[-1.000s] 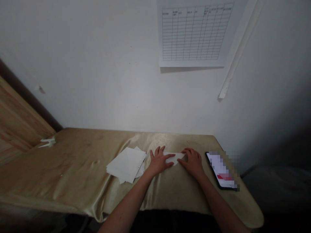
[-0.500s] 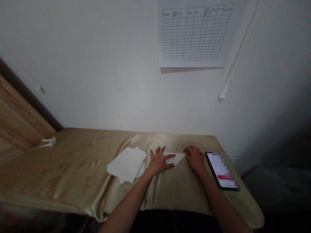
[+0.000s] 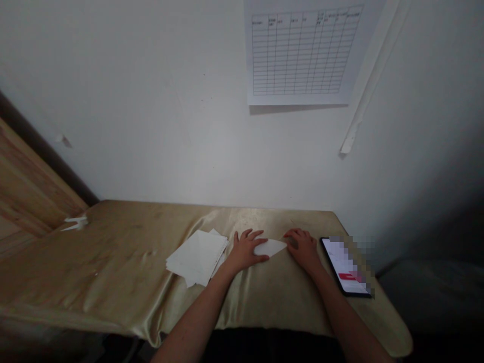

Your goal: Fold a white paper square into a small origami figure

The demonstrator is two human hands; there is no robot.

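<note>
A small white piece of folded paper (image 3: 273, 246) lies on the cloth, narrowing to a point at its right end. My left hand (image 3: 246, 249) rests over its left part with the fingers spread and the thumb and index finger apart on the paper. That left end is hidden under the palm. At the pointed tip, my right hand (image 3: 302, 247) is curled, its thumb and index finger closed on the paper's end. A loose stack of white paper sheets (image 3: 198, 256) lies just left of my left hand.
A phone (image 3: 346, 267) with a lit screen lies right of my right hand. Gold satin cloth (image 3: 124, 252) covers the table, with folds near the front. White scraps (image 3: 75, 223) sit at the far left. A printed table sheet (image 3: 302, 55) hangs on the wall behind.
The folded paper's right end has changed from a straight-topped triangle to a narrower point, its tip slightly lower. My left index finger has shifted slightly; both hands stay in nearly the same place.
</note>
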